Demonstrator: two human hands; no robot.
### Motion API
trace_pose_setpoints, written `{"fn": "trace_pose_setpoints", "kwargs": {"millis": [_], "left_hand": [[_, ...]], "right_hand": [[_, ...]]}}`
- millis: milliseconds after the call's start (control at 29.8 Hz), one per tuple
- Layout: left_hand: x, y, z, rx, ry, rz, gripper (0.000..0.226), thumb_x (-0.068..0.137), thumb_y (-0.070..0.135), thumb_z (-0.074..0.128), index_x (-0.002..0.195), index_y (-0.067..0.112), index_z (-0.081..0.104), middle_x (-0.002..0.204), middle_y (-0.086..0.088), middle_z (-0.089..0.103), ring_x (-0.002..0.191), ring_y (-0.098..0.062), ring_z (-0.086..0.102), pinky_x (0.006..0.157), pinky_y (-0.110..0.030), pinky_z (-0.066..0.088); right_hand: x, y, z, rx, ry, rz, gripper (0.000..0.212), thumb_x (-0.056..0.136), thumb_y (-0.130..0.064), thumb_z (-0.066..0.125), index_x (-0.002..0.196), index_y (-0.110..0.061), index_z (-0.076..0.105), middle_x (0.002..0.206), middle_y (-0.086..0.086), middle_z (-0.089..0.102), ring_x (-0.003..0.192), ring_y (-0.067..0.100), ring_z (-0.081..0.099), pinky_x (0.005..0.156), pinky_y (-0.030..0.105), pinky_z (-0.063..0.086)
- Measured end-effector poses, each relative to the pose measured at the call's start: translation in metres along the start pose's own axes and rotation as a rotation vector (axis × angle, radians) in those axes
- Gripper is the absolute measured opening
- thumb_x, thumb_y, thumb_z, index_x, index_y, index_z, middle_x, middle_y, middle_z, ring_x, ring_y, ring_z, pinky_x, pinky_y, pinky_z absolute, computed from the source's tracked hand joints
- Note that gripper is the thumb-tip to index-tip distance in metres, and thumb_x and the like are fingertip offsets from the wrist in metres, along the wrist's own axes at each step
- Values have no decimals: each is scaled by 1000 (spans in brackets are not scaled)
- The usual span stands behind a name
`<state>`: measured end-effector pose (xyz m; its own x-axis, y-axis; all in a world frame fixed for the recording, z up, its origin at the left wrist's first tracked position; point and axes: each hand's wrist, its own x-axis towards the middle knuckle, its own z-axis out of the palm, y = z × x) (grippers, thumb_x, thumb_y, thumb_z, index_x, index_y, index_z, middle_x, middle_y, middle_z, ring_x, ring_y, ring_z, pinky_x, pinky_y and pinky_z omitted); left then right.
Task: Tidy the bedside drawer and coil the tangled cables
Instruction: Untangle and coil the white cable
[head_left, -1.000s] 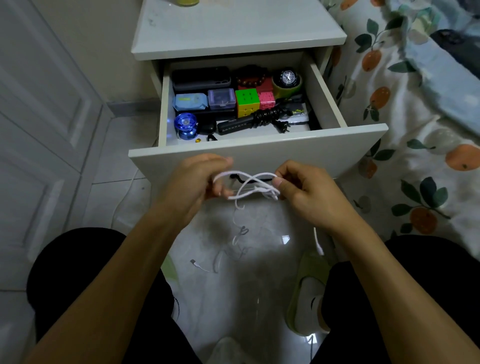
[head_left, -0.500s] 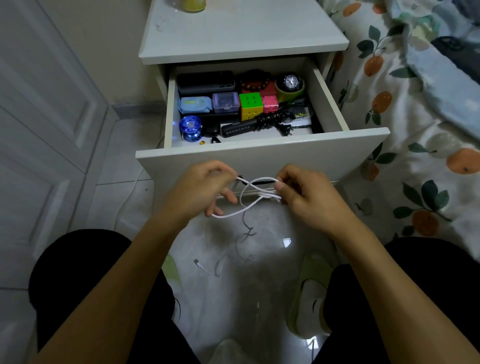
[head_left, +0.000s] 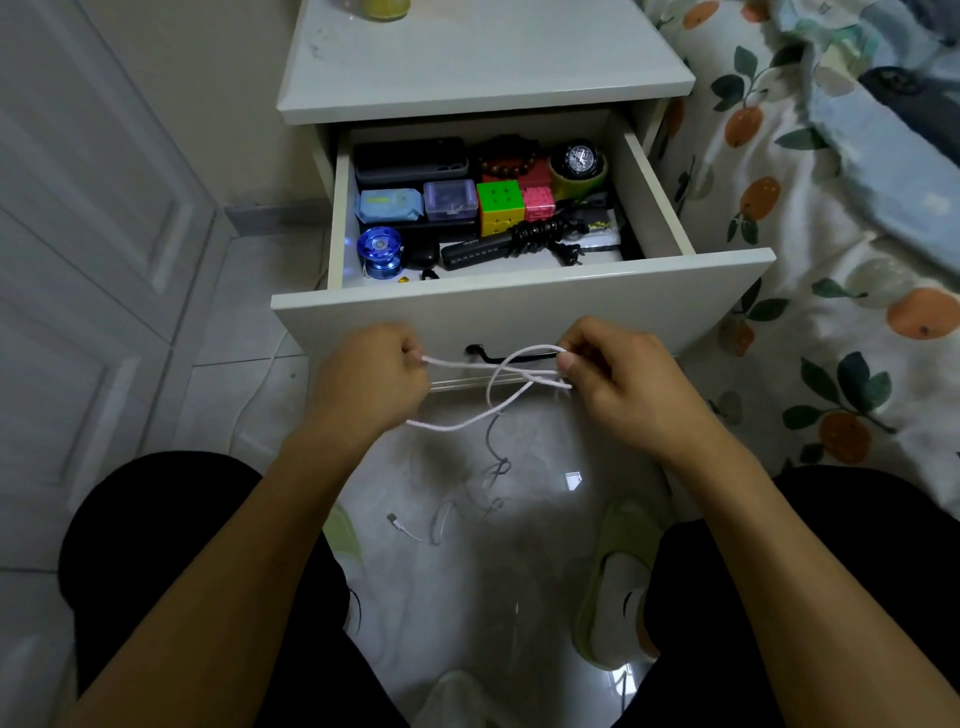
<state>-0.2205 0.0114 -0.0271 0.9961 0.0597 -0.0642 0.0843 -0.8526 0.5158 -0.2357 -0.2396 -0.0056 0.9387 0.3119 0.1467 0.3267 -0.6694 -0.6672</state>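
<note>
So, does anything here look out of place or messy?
Yes. The white cable stretched between the left hand and right hand is looped and uncoiled, and its tail trails in a tangle onto the floor. The open drawer looks orderly.

No text, label, brand, number or sign can be read in the head view. The black power strip (head_left: 480, 253) in the open drawer (head_left: 519, 306) carries a short pale marking near one end, too small and blurred to make out. The watch (head_left: 577, 157) at the drawer's back shows a dial whose figures cannot be told. The dark card (head_left: 597, 222) beside the power strip bears a yellow mark, not legible as lettering. The blue packet (head_left: 389, 204) shows faint print, unreadable.
</note>
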Motion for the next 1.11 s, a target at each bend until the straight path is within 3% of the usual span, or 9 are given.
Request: {"fn": "trace_pose_setpoints", "kwargs": {"millis": [101, 201, 402, 503, 570, 704, 838, 938, 1106], "left_hand": [[-6, 10, 2, -65, -255, 144, 22, 89, 12, 63, 107, 24, 68, 90, 2, 68, 87, -18, 64, 79, -33, 52], [-12, 22, 6, -130, -390, 317, 24, 91, 13, 65, 107, 29, 72, 79, 5, 69, 75, -10, 63, 71, -29, 51], [-1, 13, 7, -273, -142, 62, 22, 97, 10, 55, 89, 23, 72, 83, -3, 72, 59, -15, 66, 66, -32, 54], [0, 8, 9, -32, -282, 24, 23, 94, 8, 55, 93, 23, 72, 87, -7, 70, 79, -27, 65, 78, -41, 56], [-4, 14, 12, 82, -341, 118, 19, 93, 14, 58, 99, 25, 73, 82, -1, 67, 80, -22, 62, 76, -36, 52], [-10, 29, 9, -142, -335, 252, 14, 94, 18, 63, 90, 30, 71, 75, 9, 70, 73, -9, 65, 72, -30, 52], [-7, 23, 5, -298, -241, 121, 22, 94, 10, 62, 81, 26, 70, 73, 3, 72, 61, -9, 66, 72, -34, 58], [-3, 14, -2, -349, -153, 0, 29, 92, 6, 63, 73, 27, 66, 70, -4, 70, 56, -14, 67, 67, -38, 61], [-7, 2, -6, 73, -275, -15, 19, 86, 16, 65, 71, 25, 67, 72, -1, 69, 72, -21, 68, 63, -29, 52]], "right_hand": [[-1, -5, 3, 31, -60, -20, 12, 96, -20, 57, 86, -25, 55, 69, -12, 59, 67, 2, 55, 55, 11, 36], [-2, -7, 7, 15, -95, -30, 9, 97, -21, 57, 89, -25, 56, 73, -10, 58, 67, 5, 54, 56, 19, 35], [-1, -1, 2, 27, -27, 37, 8, 97, -22, 56, 90, -19, 59, 73, -12, 58, 67, 1, 54, 55, 11, 35], [-1, -4, 6, 30, -75, 30, 7, 97, -22, 56, 91, -19, 60, 75, -10, 58, 68, 4, 54, 57, 14, 37], [-1, -4, 9, 18, -103, 23, 6, 97, -21, 56, 93, -18, 60, 78, -8, 60, 70, 7, 55, 61, 23, 42], [-1, -6, 8, 75, -83, 29, 9, 97, -20, 57, 88, -20, 59, 70, -7, 59, 64, 8, 55, 56, 22, 41], [-2, -1, 6, 62, -61, 113, 13, 97, -20, 57, 84, -19, 59, 67, -8, 56, 61, 5, 51, 53, 13, 36], [0, 6, 1, -6, -2, 216, 15, 97, -20, 55, 82, -20, 59, 72, -7, 59, 68, 10, 55, 58, 23, 40], [-2, 7, -1, 170, -34, 310, 15, 96, -22, 58, 82, -21, 63, 76, -5, 66, 70, 11, 64, 64, 28, 52]]}}
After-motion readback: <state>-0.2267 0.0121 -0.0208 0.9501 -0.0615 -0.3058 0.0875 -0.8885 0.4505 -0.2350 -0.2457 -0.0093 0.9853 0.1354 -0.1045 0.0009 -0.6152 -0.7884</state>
